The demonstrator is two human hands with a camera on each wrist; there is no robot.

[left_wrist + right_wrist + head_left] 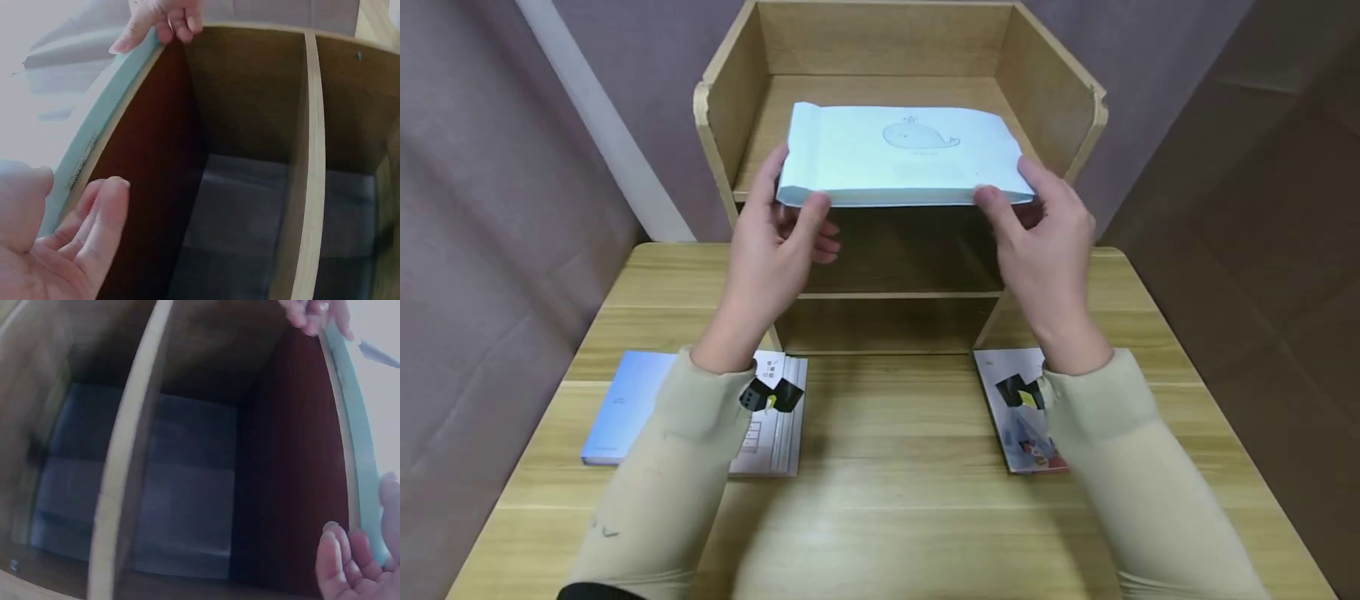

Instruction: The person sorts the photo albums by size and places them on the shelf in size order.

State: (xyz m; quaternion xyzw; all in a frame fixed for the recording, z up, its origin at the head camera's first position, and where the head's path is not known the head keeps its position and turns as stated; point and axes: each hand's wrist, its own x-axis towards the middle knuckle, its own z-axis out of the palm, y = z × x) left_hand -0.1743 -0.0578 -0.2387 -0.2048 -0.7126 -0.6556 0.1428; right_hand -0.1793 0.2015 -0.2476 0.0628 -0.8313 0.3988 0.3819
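A light blue book (902,154) with a whale drawing lies flat at the front edge of the top shelf of a wooden shelf unit (722,125). My left hand (805,218) pinches its near left corner, thumb on top and fingers beneath. At the near right corner my right hand (1002,204) holds it the same way. In the left wrist view the book's teal edge (94,144) runs from my left hand (69,244) up to my right hand (164,22). The right wrist view shows that edge (357,450) between my right hand (359,559) and left hand (312,314).
On the wooden table (895,500) lie a blue book (625,404) and a white book (778,421) at the left, and another book (1018,421) at the right, all partly under my sleeves. Below the top shelf are open compartments (895,321). Brown walls enclose the table.
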